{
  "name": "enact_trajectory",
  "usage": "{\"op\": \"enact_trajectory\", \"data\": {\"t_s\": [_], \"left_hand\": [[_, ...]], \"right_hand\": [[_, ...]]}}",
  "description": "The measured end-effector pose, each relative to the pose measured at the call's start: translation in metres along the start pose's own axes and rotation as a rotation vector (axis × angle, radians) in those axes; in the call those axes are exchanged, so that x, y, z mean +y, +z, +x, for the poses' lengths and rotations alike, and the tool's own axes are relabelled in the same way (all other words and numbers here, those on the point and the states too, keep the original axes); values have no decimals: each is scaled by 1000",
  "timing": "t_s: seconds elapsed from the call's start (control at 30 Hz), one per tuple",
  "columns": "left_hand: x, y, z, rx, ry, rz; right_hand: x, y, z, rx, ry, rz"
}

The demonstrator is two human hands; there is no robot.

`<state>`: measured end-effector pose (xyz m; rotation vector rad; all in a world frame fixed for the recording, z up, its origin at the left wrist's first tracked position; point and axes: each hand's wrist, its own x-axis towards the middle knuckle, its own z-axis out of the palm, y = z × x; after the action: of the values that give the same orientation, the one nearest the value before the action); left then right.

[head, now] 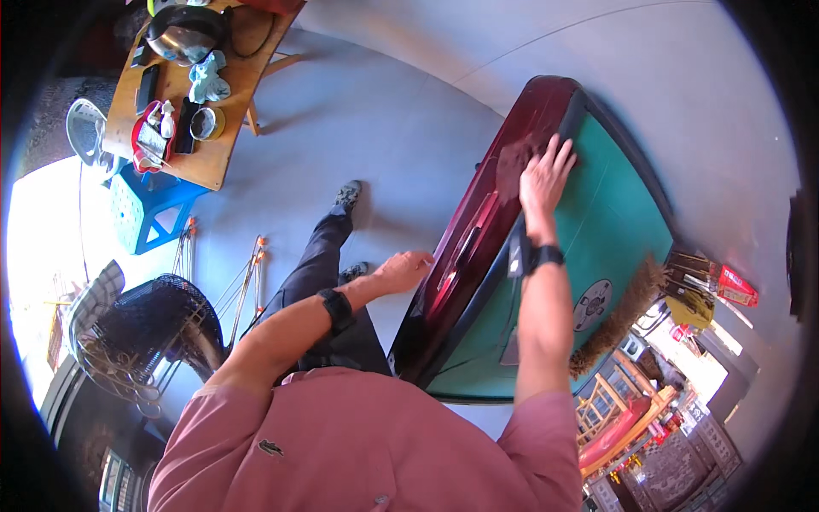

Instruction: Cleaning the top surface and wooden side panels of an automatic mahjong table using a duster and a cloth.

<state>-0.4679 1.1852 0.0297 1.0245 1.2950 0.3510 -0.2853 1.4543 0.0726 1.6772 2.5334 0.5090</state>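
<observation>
A mahjong table with green felt (592, 211) and a glossy dark red side rim (455, 256) stands in front of me to the right. My right hand (548, 173) lies on its dark padded edge, fingers stretched, pressing on a dark red cloth (514, 168). Part of the cloth is hidden under the palm. My left hand (404, 270) hovers beside the near part of the red rim, fingers loosely curled, with no object visible in it. A round control disc (592, 304) marks the felt. A brown fluffy duster (617, 320) lies across the felt's right side.
At upper left, a wooden table (211, 153) carries a kettle (182, 35), a light blue cloth (209, 78), a red tray (153, 137) and a glass bowl (206, 123). A blue stool (137, 205) and a mesh-backed chair (160, 320) stand to the left. Wooden furniture (614, 409) is at lower right.
</observation>
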Motion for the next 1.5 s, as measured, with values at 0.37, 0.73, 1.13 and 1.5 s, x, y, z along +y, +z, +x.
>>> {"op": "enact_trajectory", "data": {"t_s": [0.37,0.73,1.13,1.5], "left_hand": [[25,-41,49,59,-41,-59],[80,8,18,116,281,-322],[29,103,1,354,252,-367],[93,-2,171,349,528,-396]], "right_hand": [[-47,-46,-92,-254,-22,178],[-79,-130,-196,-212,353,836],[-38,-43,-222,-48,338,625],[-46,-40,-227,-60,411,622]]}}
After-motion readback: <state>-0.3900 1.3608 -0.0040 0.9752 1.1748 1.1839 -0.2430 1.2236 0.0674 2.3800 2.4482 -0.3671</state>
